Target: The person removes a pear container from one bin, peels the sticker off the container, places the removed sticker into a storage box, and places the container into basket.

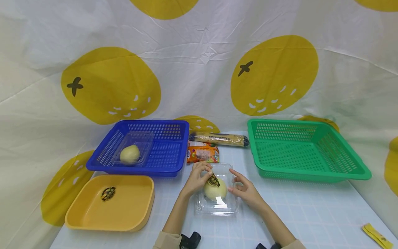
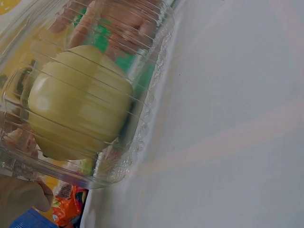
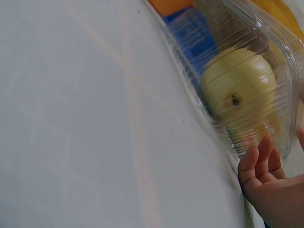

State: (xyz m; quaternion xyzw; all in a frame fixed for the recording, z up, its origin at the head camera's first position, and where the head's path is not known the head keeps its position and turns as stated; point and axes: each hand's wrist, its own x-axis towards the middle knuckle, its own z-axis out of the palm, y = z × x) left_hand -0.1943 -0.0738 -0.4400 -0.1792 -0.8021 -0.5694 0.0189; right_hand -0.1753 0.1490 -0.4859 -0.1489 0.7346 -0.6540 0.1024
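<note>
A clear plastic clamshell box with its lid down lies in front of me, a pale yellow-green round fruit inside. My left hand is over the box's left side, pinching the upper end of a black-and-gold sticker between thumb and finger. The sticker overlaps the fruit in the head view. At the box's right side is my right hand, its fingers spread and loosely bent, fingertips right at the box's edge. In the right wrist view, the fruit shows a dark end through the ribbed plastic.
Left stands a blue basket holding another boxed fruit. In front of it, a yellow tray holds another sticker. Behind the box lie an orange packet and a spaghetti pack. A green basket stands right.
</note>
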